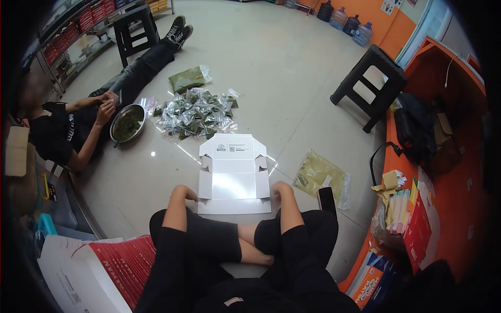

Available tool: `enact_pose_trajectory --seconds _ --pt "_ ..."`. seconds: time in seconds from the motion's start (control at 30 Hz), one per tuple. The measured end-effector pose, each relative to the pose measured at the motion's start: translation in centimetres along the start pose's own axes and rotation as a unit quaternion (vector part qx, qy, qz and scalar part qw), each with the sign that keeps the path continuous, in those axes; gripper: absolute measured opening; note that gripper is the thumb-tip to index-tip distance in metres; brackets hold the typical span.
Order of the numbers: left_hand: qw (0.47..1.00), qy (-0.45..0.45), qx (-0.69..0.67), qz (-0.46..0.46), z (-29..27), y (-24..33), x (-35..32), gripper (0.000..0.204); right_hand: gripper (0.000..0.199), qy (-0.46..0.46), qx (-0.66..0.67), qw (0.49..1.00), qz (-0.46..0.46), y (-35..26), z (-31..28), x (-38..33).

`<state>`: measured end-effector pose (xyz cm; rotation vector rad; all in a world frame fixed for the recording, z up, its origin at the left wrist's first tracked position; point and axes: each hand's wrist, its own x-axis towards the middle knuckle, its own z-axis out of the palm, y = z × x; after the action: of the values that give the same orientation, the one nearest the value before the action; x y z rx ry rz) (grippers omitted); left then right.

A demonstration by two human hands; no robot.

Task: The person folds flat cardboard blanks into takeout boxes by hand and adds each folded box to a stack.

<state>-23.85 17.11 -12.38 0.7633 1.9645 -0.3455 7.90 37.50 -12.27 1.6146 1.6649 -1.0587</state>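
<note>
Black sleeves (pixel 171 263), black legwear (pixel 211 235), bare forearms (pixel 176 213)

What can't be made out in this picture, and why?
All in the head view:
Left hand, right hand: fingers mostly hidden by the hands' backs.
White unfolded carton: underside hidden by its upper face.
Small clear bags: contents too small to identify.
Metal bowl: bottom covered by green contents.
White cardboard: cut off by the dark rim.

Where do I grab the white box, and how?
Probably by its left flap and right flap, one hand coming from each side. The white box lies opened out, and these flaps run along its sides, near the left hand and right hand.
</note>
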Motion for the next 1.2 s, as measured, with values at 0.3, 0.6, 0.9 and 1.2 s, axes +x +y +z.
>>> enact_pose_trajectory --seconds 0.3,0.6,0.9,1.2 --pt "0.990 -0.133 -0.039 -0.010 4.9 1.5 4.7 0.098 0.044 0.113 -0.075 0.991 0.010 -1.8 7.0 -1.6" --pt "0.991 -0.037 -0.106 -0.071 3.3 2.4 -3.3 0.079 0.064 -0.009 -0.066 0.998 0.003 -0.6 7.7 4.9" --pt "0.939 0.089 -0.329 0.054 3.4 1.2 -1.8 0.055 0.052 0.126 0.176 0.969 -0.122 0.1 4.7 -2.9" --pt "0.868 0.192 -0.353 0.292 2.5 0.8 -3.2 0.031 0.050 0.180 0.230 0.890 -0.351 -0.3 3.0 -6.0"
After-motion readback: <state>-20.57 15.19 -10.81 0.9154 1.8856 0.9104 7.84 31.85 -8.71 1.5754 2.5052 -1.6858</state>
